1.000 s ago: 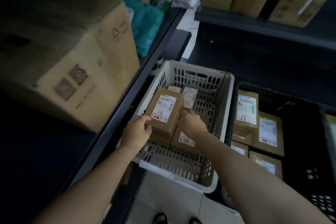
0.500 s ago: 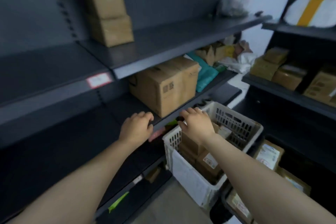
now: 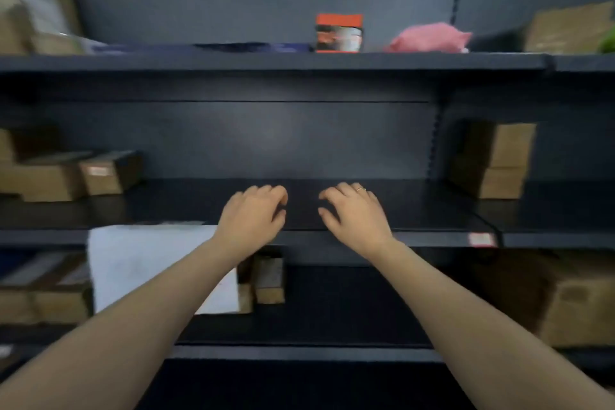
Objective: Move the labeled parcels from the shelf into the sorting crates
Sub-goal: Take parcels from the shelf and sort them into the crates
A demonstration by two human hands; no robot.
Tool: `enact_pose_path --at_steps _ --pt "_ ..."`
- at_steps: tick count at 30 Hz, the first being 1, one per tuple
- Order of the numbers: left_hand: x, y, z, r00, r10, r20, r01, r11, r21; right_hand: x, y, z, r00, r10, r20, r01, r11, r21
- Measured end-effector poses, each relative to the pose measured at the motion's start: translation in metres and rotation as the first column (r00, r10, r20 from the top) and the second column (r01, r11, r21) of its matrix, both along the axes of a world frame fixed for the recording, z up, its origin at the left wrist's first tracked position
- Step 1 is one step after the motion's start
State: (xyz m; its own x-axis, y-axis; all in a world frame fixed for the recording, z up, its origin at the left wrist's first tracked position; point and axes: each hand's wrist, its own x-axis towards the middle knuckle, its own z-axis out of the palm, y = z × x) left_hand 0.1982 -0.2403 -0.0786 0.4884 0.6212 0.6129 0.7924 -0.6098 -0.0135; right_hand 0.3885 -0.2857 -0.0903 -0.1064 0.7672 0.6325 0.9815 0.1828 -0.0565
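Dark metal shelving (image 3: 299, 61) fills the blurred view, and its middle shelf (image 3: 416, 210) is bare at the centre. Stacked cardboard parcels (image 3: 502, 160) stand at centre right and a labelled parcel (image 3: 106, 173) sits at centre left, both well apart from the hands. The left hand (image 3: 254, 213) and right hand (image 3: 354, 213) hover over the bare shelf, fingers loosely curled, holding nothing. The next reach should probably go sideways to one parcel, gripping opposite faces with the label kept readable. No sorting crates are in view, so their contents cannot be told.
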Motion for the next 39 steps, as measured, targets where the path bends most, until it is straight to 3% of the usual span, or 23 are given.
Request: enact_pose_path --at_steps 5,13,26,39 --pt "-0.162 0.015 0.020 0.975 0.220 -0.037 -0.218 0.975 0.038 -0.159 0.052 0.018 0.977 0.212 0.014 -0.212 0.977 -0.002" --pt "-0.330 0.054 0.028 0.942 0.327 -0.070 -0.327 0.945 0.021 -0.325 0.115 0.036 0.912 0.409 0.045 -0.405 0.911 -0.072" --pt "-0.445 0.218 0.014 0.867 0.483 -0.124 -0.498 0.848 -0.180 -0.444 0.312 0.042 0.898 0.436 0.052 -0.405 0.868 -0.288" --pt "-0.542 0.356 0.030 0.826 0.561 0.052 -0.556 0.826 -0.090 -0.553 0.445 0.046 0.934 0.356 0.035 -0.331 0.896 -0.296"
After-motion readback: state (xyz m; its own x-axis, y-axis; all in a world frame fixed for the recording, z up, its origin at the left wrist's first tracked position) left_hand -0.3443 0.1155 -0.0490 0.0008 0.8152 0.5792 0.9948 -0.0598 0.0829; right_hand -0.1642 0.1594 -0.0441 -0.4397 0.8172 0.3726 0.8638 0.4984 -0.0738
